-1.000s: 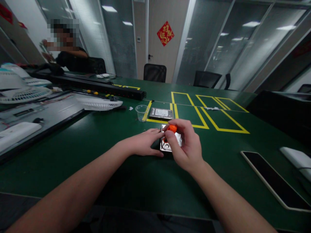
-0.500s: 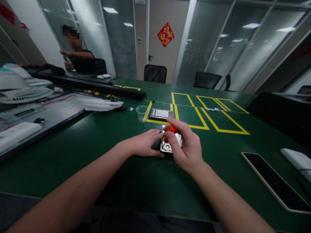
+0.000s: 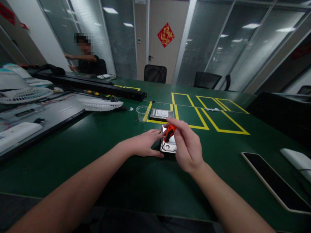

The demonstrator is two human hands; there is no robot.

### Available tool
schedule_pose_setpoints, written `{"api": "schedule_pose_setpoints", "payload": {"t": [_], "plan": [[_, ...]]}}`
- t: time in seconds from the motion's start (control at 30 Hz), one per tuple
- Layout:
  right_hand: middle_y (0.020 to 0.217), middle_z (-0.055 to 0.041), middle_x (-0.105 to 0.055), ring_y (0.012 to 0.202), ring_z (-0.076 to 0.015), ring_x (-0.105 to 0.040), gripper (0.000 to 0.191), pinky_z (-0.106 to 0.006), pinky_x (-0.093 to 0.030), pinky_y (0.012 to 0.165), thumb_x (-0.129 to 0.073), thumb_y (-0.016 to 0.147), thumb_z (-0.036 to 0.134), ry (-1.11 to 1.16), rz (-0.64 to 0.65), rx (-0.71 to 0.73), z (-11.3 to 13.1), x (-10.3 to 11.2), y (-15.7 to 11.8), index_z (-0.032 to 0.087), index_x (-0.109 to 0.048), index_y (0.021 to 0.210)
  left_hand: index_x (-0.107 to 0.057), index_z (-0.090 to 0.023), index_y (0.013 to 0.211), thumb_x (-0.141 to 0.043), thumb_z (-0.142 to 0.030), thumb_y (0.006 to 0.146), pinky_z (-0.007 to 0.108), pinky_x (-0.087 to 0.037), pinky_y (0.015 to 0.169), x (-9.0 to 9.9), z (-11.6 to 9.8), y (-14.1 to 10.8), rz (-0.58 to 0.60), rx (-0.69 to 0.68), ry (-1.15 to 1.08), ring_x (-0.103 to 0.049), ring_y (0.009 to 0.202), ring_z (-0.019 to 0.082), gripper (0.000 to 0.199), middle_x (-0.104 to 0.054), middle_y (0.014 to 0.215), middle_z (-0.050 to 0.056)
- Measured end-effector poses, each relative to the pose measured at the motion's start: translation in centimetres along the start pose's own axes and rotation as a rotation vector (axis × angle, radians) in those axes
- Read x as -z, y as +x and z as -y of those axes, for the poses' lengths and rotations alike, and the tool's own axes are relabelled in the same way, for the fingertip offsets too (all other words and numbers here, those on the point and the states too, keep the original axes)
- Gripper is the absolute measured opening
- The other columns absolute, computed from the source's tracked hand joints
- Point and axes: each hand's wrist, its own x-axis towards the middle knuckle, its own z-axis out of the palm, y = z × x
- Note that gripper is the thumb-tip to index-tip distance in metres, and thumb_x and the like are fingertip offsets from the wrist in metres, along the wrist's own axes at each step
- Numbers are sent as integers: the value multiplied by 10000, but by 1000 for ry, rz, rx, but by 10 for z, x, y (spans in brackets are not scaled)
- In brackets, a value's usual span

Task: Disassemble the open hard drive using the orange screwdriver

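A silver hard drive [image 3: 169, 148] lies on the green table in front of me. Along its left side, my left hand [image 3: 147, 142] grips it, with the fingers reaching over the far left part and the thumb at the near corner. An orange and black screwdriver [image 3: 170, 130] stands tilted over the drive, its tip low near the drive's left edge. My right hand [image 3: 188, 142] is closed around the handle's upper end and covers the drive's right part. Just beyond, a second hard drive [image 3: 161, 113] with a white label lies inside yellow tape, beside a clear plastic cup [image 3: 142, 114].
White fan parts [image 3: 99, 103] and a long black bar [image 3: 97, 85] lie at the left. A phone or tablet [image 3: 274, 181] is at the near right. Yellow tape [image 3: 230, 131] marks rectangles on the table [image 3: 136, 194]. Another person [image 3: 89, 64] sits at the far left.
My right thumb and fingers have shifted to the right on the screwdriver, so more of its handle shows. My left hand has stayed put. The other person has moved slightly right.
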Motion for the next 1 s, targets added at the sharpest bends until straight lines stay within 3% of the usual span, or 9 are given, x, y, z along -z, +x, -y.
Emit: {"api": "schedule_pose_setpoints", "payload": {"t": [0.33,0.63,0.77,1.0], "plan": [[1364,-108,-937,1077,-271,-927,278,-465,-800,931,-678,1314,363,-43,-22,-32,-3,-3,-3,316,-796,1561,-680,-278,1830,-1027,-710,1012,706,-474,1541,-1,2,-2,-19,7,-35,-543,1867,533,988,-629,1964,213],[1358,-97,-924,1082,-272,-927,280,-453,-792,939,-715,1294,355,-15,5,-36,-2,-2,-1,315,-778,1564,-601,-293,1915,-1024,-724,1015,692,-481,1537,-1,3,-3,-29,0,-32,-553,1865,531,1084,-640,1955,205],[1328,-90,-918,1071,-273,-926,296,-461,-806,964,-719,1281,360,-46,30,-44,0,-1,1,311,-773,1568,-662,-289,1868,-1028,-655,1030,671,-502,1535,1,0,-3,-41,-39,-45,-586,1841,536,986,-700,1897,184],[1348,-97,-930,1093,-277,-937,279,-463,-822,985,-731,1268,358,-55,20,-34,1,-3,2,303,-764,1540,-585,-284,1934,-975,-633,1079,698,-496,1527,1,0,-4,-34,-59,-88,-517,1900,534,1002,-655,1959,203]]}}
